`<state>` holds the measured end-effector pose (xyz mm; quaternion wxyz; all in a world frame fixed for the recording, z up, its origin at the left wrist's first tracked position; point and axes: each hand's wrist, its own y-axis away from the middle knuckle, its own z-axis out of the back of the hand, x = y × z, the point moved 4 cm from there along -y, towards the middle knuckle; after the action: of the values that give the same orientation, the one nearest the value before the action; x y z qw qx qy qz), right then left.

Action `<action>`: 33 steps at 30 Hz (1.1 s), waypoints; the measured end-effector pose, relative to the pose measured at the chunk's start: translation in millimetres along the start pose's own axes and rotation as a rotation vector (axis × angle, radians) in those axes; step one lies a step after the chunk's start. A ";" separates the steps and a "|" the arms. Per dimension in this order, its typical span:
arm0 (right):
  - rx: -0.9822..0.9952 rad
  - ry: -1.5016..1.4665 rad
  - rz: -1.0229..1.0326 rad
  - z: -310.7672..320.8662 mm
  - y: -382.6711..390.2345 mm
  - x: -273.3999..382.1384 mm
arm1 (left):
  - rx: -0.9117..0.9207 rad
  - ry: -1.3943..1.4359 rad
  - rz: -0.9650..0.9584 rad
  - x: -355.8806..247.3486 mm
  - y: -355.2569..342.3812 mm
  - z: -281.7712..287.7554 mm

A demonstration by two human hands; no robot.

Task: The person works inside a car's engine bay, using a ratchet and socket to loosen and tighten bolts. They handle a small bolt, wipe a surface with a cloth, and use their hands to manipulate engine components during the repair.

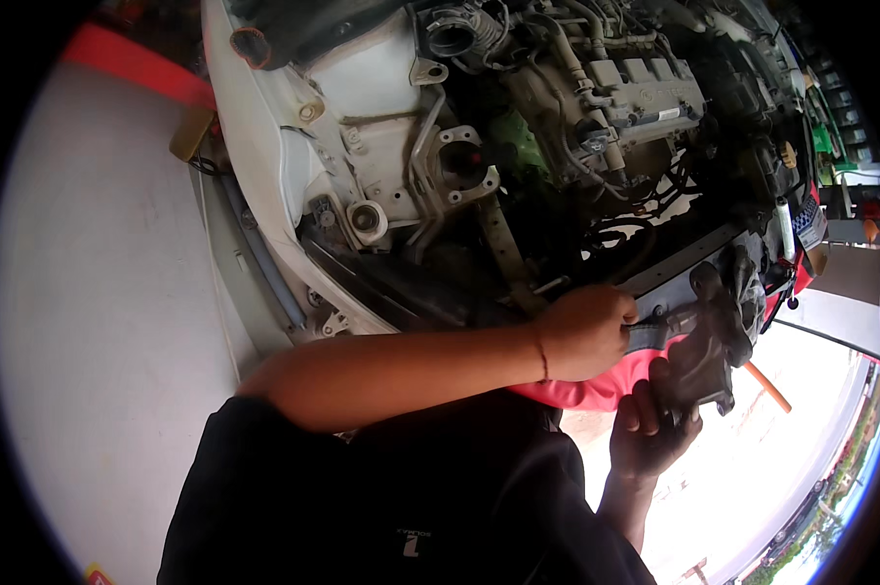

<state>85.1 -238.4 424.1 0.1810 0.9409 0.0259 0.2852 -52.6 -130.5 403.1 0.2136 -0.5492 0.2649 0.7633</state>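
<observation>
My left hand (588,333) is closed in a fist over the front edge of an open engine bay; what lies inside its fingers is hidden. A dark grey metal bracket (701,363), cast with rounded arms, is held from below by my right hand (654,429), its fingers wrapped around the lower part. The bracket stands just right of the left fist, tilted upward. Between fist and bracket a greyish, narrow piece shows, too unclear to name. Beyond my left hand runs the metal front crossbeam (688,263).
The engine (645,93) sits at the far right of the bay, with hoses and loose wiring around it. A white fender (254,146) borders the bay on the left. Red cloth or panel (596,375) lies under my hands. An orange rod (768,387) appears beyond the bracket.
</observation>
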 end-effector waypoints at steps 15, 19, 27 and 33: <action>-0.351 0.630 -0.213 1.8 -129.8 -101.4 | 0.047 -0.069 -0.132 28.0 116.9 141.7; -0.635 0.395 -0.338 31.6 -178.5 -139.0 | 0.014 -0.184 -0.140 35.6 122.0 175.1; -0.826 0.388 -0.259 102.6 -258.4 -195.4 | -0.003 -0.235 -0.144 55.8 98.0 189.2; -0.192 1.682 -0.043 104.4 -284.2 -213.7 | 0.053 -0.219 -0.162 63.3 93.6 191.5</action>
<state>-21.1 -39.7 129.9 0.1859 0.3954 0.1455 0.8877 -268.6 -77.9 407.9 0.3168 -0.4762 0.2148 0.7917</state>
